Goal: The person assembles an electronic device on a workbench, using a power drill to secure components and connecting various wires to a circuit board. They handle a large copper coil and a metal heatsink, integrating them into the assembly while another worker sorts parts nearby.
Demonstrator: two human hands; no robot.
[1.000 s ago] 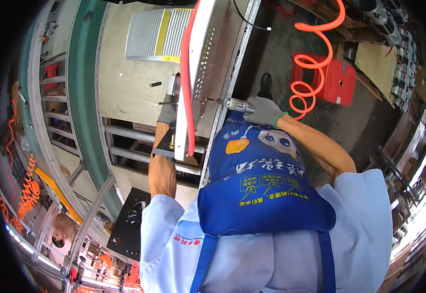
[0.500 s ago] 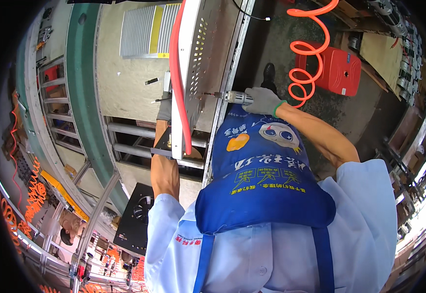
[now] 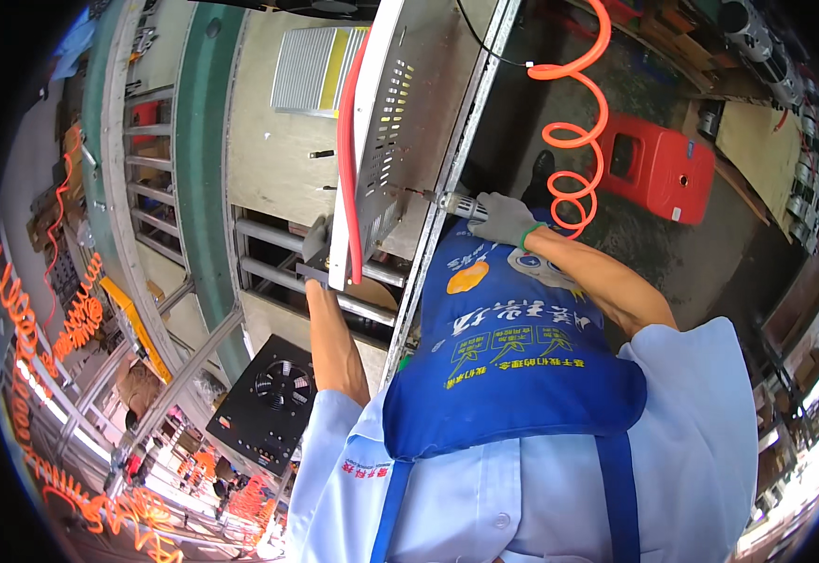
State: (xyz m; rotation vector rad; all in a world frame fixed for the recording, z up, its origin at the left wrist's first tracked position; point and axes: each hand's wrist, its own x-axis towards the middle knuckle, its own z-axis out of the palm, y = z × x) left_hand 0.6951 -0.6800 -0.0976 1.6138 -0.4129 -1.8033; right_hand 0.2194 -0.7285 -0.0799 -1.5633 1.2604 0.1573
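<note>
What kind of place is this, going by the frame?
Likely a factory assembly station. The right hand drives a pneumatic screwdriver, fed by a coiled orange air hose, into a perforated metal panel that the left hand steadies; roller rails run alongside.

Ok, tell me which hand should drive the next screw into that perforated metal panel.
The right hand, probably. It already grips the pneumatic screwdriver, whose bit points at the perforated metal panel. The left hand is busy at the panel's lower edge, apparently steadying it.
</note>
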